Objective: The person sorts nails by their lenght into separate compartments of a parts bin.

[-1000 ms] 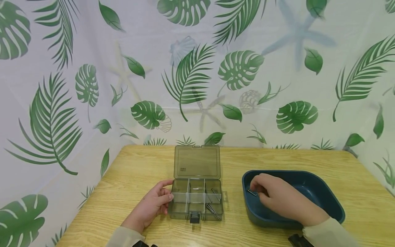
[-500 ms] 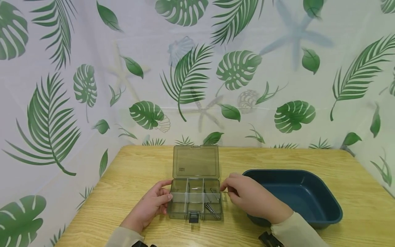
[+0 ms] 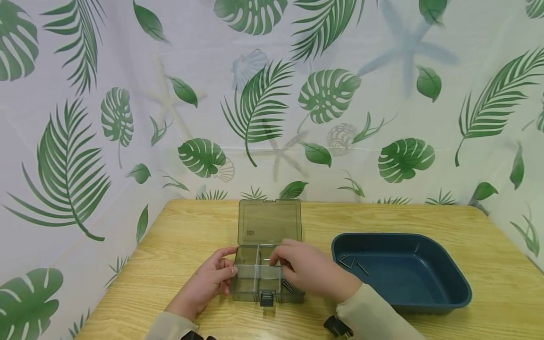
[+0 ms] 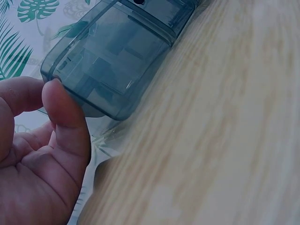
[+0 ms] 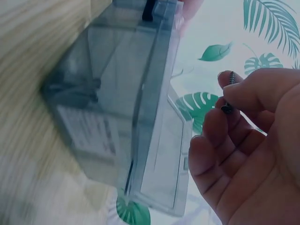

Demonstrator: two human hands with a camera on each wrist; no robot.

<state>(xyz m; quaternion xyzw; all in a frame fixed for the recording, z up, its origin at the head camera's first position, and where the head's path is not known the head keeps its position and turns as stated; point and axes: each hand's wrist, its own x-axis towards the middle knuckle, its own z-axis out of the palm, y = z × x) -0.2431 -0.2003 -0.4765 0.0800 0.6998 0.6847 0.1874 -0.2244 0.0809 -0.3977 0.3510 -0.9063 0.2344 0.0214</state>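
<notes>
A smoky see-through compartment box (image 3: 268, 278) stands on the table with its lid raised at the back. My left hand (image 3: 211, 277) holds the box's left side, thumb and fingertips against the wall; the left wrist view shows the thumb (image 4: 65, 112) on the box's edge. Above the box's right half, my right hand (image 3: 314, 271) pinches a small dark screw (image 5: 229, 91) between thumb and fingers, as the right wrist view shows. Several dark screws (image 3: 288, 286) lie in the front right compartment. The back right compartment is mostly hidden by the right hand.
A dark blue tray (image 3: 465, 288) stands to the right, with several screws (image 3: 362, 269) near its left wall. The wooden table (image 3: 204, 222) ends at a leaf-print cloth (image 3: 272, 179) behind and at the left.
My right hand has come out of the blue tray and moved left over the box, carrying the screw. My left hand has stayed on the box. The tray's screws are now uncovered.
</notes>
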